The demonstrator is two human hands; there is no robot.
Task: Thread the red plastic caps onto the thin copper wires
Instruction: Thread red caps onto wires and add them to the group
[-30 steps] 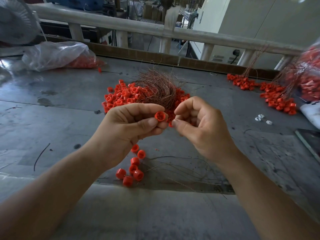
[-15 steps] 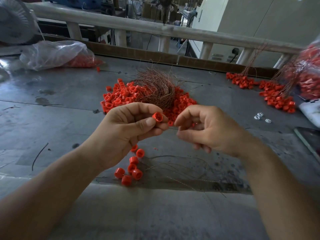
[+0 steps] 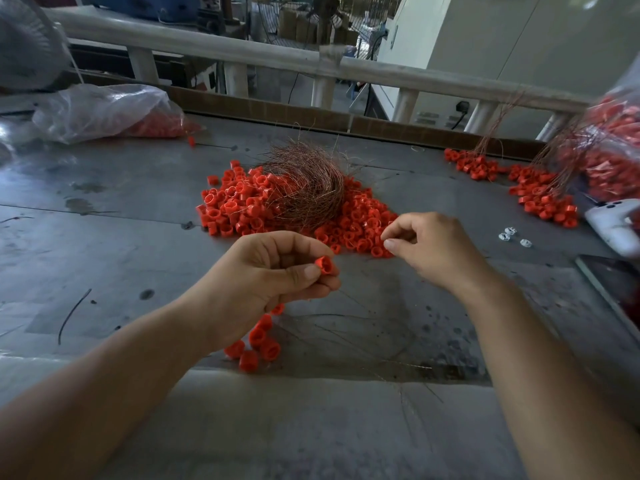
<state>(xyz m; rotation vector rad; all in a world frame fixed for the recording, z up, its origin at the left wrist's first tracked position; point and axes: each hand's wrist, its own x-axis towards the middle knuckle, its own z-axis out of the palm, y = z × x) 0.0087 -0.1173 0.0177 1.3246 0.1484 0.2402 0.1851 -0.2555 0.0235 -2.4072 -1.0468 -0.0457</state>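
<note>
While the left hand [image 3: 263, 282] hovered above the grey, scuffed metal table [image 3: 104, 237], its thumb and curled forefinger pinched one red cap [image 3: 323, 265], a short, smooth plastic tube about as wide as it was long. The cap's hollow mouth was turned up toward the camera, its axis tilted and leaning a little left. The right hand [image 3: 433, 251] was held just beside it, apart from the cap, thumb and forefinger tips pressed together and the other fingers curled; whether a wire lay between those tips could not be told.

Behind both hands a loose pile of caps [image 3: 239, 206] spread across the table, and on it rested the copper wire bundle [image 3: 308, 188], hair-fine, shiny strands bent into a nest-like arc that ran from upper left round to lower right. Below the left hand a small cluster of caps [image 3: 258, 341] lay on the table, with thin strands [image 3: 346, 337] trailing rightward from it. At the far left sat a crumpled clear plastic bag [image 3: 104, 109].
</note>
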